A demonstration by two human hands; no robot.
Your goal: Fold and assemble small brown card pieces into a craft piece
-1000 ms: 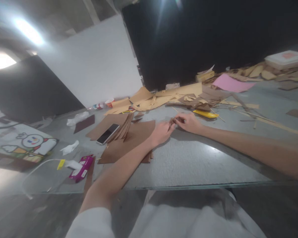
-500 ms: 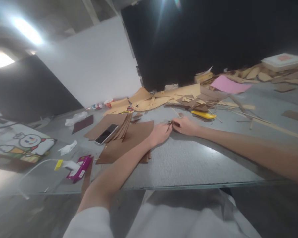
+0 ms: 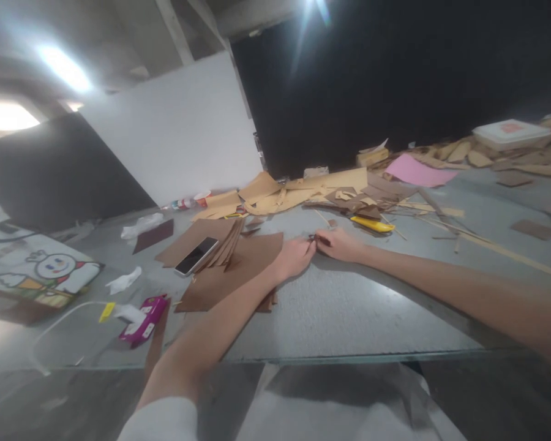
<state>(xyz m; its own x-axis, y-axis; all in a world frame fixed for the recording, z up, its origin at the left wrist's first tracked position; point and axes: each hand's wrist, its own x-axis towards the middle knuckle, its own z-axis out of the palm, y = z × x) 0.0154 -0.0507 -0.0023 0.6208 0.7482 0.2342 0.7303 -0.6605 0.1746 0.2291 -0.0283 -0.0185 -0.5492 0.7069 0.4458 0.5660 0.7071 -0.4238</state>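
My left hand [image 3: 296, 256] and my right hand [image 3: 337, 245] meet over the grey tabletop [image 3: 340, 312]. Their fingertips are pinched together around a small dark piece [image 3: 313, 237], too small and blurred to name. The left wrist passes over the right edge of a stack of brown sheets [image 3: 239, 269]. A yellow cutter [image 3: 373, 225] lies just beyond my right hand, apart from it. Behind the fingers are a small brown scrap [image 3: 332, 223] and a thin strip.
A phone [image 3: 197, 255] rests on brown sheets at left. Nearer me lies a purple packet [image 3: 143, 321] with a white cable beside it. Tan and brown scraps [image 3: 321, 184] line the back, with a pink sheet [image 3: 420, 171] and a white box [image 3: 512, 133] at right.
The whole scene sits slightly lower in view as the camera tilts. Both hands keep together at nearly the same place on the table, fingers still pinched.
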